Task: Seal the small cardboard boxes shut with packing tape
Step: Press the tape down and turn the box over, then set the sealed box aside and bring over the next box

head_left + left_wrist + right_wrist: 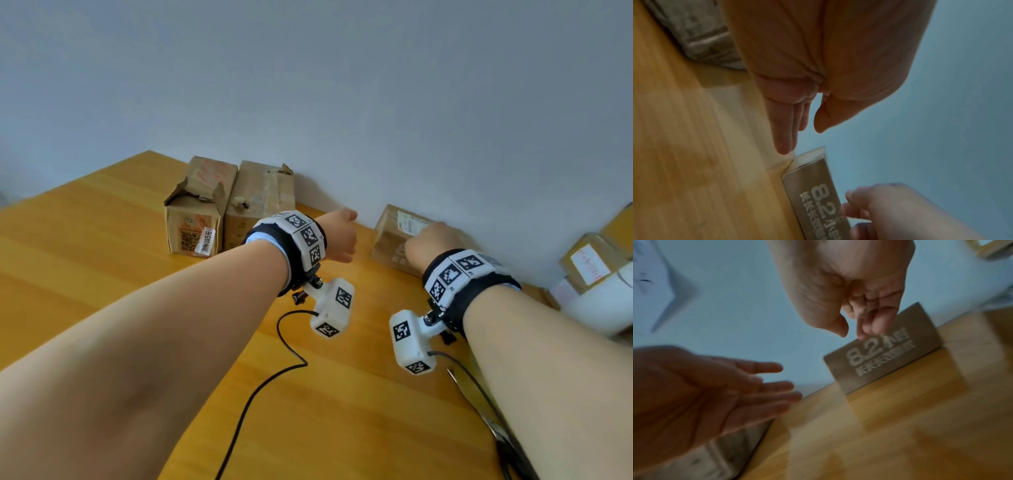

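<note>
A small brown cardboard box (390, 240) with white "8.2" print (884, 356) stands on the wooden table (102, 240) against the wall. My right hand (424, 240) reaches over its top. In the right wrist view the right hand (853, 336) has loosely bent fingertips (865, 331) touching the box's upper front edge, with the thumb held apart. My left hand (337, 236) hovers left of the box, holding nothing. Its fingers (785, 146) are straight and point toward the near end of the box (816, 194).
Two torn-open cartons (195, 219) (260, 202) stand at the back left by the wall. More parcels (589, 263) and a white package (599, 301) sit at the right. Scissors (479, 404) lie under my right forearm. A black cable (274, 377) crosses the table.
</note>
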Available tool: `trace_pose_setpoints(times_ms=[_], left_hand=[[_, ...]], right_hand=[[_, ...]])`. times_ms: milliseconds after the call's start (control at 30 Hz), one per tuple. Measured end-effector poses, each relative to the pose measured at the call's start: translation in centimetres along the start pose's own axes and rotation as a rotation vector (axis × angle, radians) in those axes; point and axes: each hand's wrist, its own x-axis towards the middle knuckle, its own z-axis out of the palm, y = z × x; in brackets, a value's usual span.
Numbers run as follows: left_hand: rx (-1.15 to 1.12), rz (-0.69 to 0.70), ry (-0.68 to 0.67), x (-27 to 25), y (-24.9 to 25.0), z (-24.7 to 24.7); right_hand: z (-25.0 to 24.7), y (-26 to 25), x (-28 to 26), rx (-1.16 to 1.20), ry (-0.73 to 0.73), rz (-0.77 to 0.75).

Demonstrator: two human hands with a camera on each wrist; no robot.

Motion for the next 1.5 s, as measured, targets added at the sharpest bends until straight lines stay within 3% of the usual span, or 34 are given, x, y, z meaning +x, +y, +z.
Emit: trace_pose_setpoints(times_ms=[33, 67, 100, 200, 300, 433, 533, 633, 800, 900, 1000, 1100, 1200, 1300, 1367, 1500], left_hand=[[-0.479, -0.077, -0.018, 0.1, 0.0, -0.7], [-0.636, -0.048, 0.055, -0.1, -0.1, -1.0], [-0.602, -0.021, 0.094, -0.5, 0.1, -1.3], [-0.032, 0.08, 0.214, -1.4, -0.5, -3.1], [0.52, -0.016, 0.341, -2.1, -2.0, -4.4], [0.734, -0.288, 0.295, -2.4, -5.7, -5.1], [0.822, -0.262, 0.287, -2.7, -6.7, -5.0], [0.904, -0.181, 0.224, -3.9, -4.0, -4.4], [0.881, -0.045, 0.076, -5.6, 0.8, -1.7], [0.532, 0.116, 0.08, -6.9, 2.4, -0.7], [0.229, 0.156, 0.069, -8.1, 2.3, -0.9], [0.28, 0.088, -0.003, -8.8, 1.5, -0.4], [0.313, 0.032, -0.059, -8.9, 0.4, 0.6], [0.313, 0.053, -0.078, -9.2, 0.6, 0.9], [0.331, 0.065, -0.111, -9.7, 0.9, 1.0], [0.388, 0.08, -0.097, -9.9, 0.8, 1.3]], right_hand=[[0.2, -0.7, -0.2, 0.025, -0.003, -0.021], [0.3, -1.4, -0.7, 0.055, -0.034, -0.047], [0.5, -2.0, -0.8, 0.092, -0.068, -0.083], [1.0, -3.5, -2.4, 0.218, -0.199, -0.094], [1.8, -4.0, -3.8, 0.351, -0.331, -0.074], [2.7, -3.5, -5.2, 0.404, -0.461, -0.026], [3.0, -3.1, -5.6, 0.472, -0.455, -0.015], [3.0, -3.0, -6.0, 0.508, -0.444, 0.014], [1.8, -1.5, -7.0, 0.495, -0.382, 0.066], [0.8, 0.6, -7.1, 0.415, -0.351, 0.028], [0.1, 2.8, -7.2, 0.381, -0.266, 0.07], [-0.6, 4.7, -7.7, 0.421, -0.31, 0.139], [-1.1, 5.9, -8.8, 0.522, -0.497, 0.266], [-0.9, 5.9, -10.2, 0.606, -0.632, 0.204], [-0.9, 5.8, -10.4, 0.62, -0.625, 0.167], [-0.9, 6.1, -10.0, 0.667, -0.462, 0.187]])
